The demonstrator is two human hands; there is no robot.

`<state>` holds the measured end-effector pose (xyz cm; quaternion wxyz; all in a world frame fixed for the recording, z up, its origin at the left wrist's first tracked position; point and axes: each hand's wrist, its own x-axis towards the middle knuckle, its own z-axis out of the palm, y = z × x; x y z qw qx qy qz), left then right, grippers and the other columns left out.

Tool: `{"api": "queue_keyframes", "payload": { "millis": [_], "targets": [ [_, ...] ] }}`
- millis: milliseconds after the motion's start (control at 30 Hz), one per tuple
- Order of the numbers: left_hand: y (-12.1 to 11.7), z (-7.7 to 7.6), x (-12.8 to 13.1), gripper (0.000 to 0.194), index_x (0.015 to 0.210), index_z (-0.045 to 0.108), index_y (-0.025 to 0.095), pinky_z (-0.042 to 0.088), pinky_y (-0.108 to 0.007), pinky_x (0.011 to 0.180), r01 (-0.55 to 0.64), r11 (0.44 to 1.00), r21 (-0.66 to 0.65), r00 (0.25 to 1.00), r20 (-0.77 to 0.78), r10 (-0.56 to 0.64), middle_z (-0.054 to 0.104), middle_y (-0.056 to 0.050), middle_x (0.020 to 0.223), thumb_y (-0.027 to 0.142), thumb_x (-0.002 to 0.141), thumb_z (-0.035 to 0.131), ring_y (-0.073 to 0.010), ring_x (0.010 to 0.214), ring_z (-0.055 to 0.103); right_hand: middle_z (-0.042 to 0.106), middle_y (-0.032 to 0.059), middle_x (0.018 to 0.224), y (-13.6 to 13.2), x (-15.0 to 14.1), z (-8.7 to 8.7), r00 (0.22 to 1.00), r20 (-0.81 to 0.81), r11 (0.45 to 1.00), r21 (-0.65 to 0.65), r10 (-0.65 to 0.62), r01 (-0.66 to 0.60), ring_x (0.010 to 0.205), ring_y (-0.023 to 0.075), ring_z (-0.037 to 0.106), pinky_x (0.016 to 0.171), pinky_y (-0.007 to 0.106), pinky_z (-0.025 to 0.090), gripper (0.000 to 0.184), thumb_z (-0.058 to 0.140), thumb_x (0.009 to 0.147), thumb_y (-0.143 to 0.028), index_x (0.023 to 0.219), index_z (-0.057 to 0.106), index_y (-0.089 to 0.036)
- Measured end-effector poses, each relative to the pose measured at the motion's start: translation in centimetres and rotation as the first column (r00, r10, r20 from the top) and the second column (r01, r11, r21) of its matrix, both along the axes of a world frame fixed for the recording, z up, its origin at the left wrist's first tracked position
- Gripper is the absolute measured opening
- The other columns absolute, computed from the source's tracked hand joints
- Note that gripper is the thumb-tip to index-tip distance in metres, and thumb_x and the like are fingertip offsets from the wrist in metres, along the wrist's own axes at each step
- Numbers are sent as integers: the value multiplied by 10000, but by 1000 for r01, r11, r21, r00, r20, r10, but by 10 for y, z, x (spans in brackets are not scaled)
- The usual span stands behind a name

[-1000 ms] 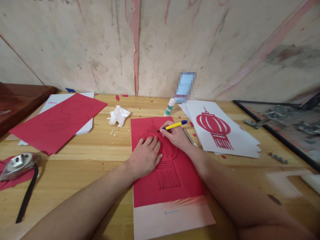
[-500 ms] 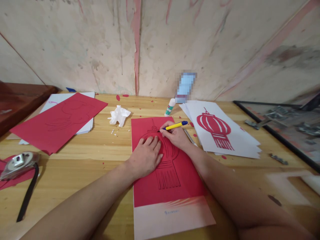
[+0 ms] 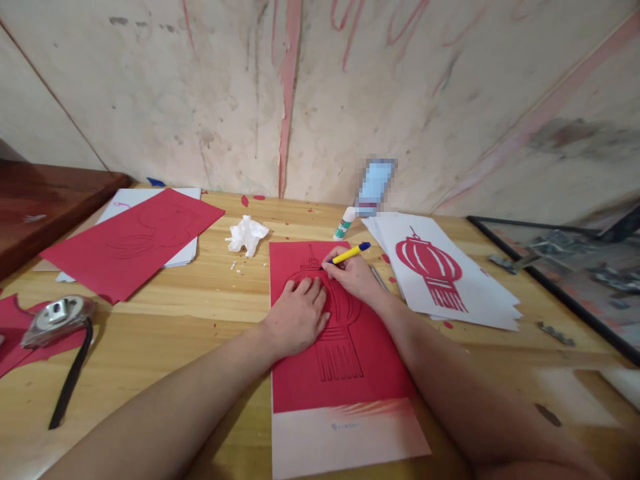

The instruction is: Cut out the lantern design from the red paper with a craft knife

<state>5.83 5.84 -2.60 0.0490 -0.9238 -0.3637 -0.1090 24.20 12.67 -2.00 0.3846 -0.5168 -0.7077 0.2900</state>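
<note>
A red sheet [image 3: 345, 373] with a lantern outline drawn on it lies on the wooden table [image 3: 210, 313] in front of me. My left hand [image 3: 299, 313] lies flat on the sheet, fingers together, pressing it down over the lantern's body. My right hand [image 3: 353, 273] grips a yellow pen with a blue cap [image 3: 350, 253], its tip on the top of the lantern outline. Just right of this hand lies a thin metal tool [image 3: 379, 277], partly hidden.
White sheets with a red lantern cut-out [image 3: 433, 267] lie at right. A glue stick [image 3: 344, 223] and a crumpled tissue [image 3: 247, 235] sit behind. Red paper over white sheets [image 3: 135, 240] lies at left, a tape measure [image 3: 57, 317] nearer. A framed picture [image 3: 565, 260] lies far right.
The camera has tilted up slightly, so everything sits lower in view. Both hands stay on the red sheet; the pen tip remains near the lantern's top.
</note>
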Motion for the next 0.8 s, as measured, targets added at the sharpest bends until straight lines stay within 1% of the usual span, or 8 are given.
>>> {"api": "queue_keyframes", "payload": {
  "millis": [200,333,567,800],
  "targets": [
    [0,0,1,459,1313,567,64,431,-502,962,2,1000,-7,1000,10,-2,573,-185,1400,365,1021,382,-317,1228,513,511,-23,539,2,-9,1,995,-48,997,3,-83,83,548,163,493,593,311,408,129,565,737,-303,643,514,-230],
    [0,0,0,461,1316,565,63,430,-500,965,1,1000,-3,1000,10,-1,576,-185,1397,366,1021,383,-319,1224,517,504,-15,528,3,-11,-3,989,-83,992,19,-122,124,571,181,504,586,317,396,115,559,724,-299,640,517,-234],
    [0,-2,0,459,1322,563,70,433,-496,959,-3,1000,0,1000,14,3,576,-180,1399,370,1021,389,-319,1239,510,512,-16,552,2,-6,-10,992,-94,995,47,-80,85,607,187,525,621,327,417,121,567,759,-325,686,533,-235],
    [-1,-1,0,455,1324,564,80,432,-495,957,-6,1000,-1,1000,11,6,585,-162,1396,365,1023,377,-319,1241,507,518,-13,584,1,-4,-11,994,-100,996,73,-44,52,628,183,532,630,321,427,107,571,771,-313,706,549,-231]
  ]
}}
